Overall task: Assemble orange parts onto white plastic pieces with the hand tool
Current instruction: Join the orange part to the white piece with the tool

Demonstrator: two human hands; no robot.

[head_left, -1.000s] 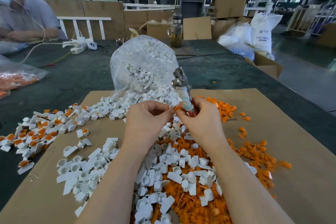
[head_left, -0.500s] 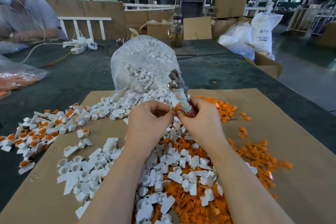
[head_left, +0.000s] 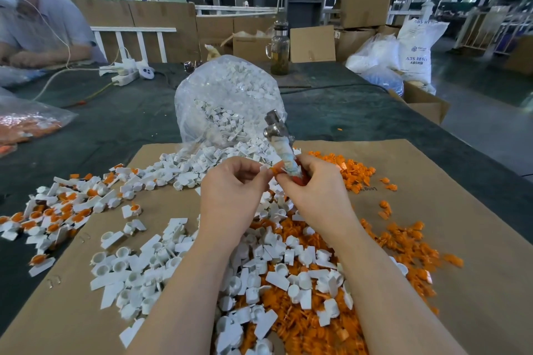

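Two hands meet in the middle. My left hand pinches a white piece. My right hand pinches an orange part and wraps round the hand tool, whose metal head sticks up past my grip. Both bits look tiny, light, hard and a bit slippery, so I should hold them by their edges. Below my grip lie mixed white and orange bits on brown cardboard. Beyond sits a clear bag on the counter.
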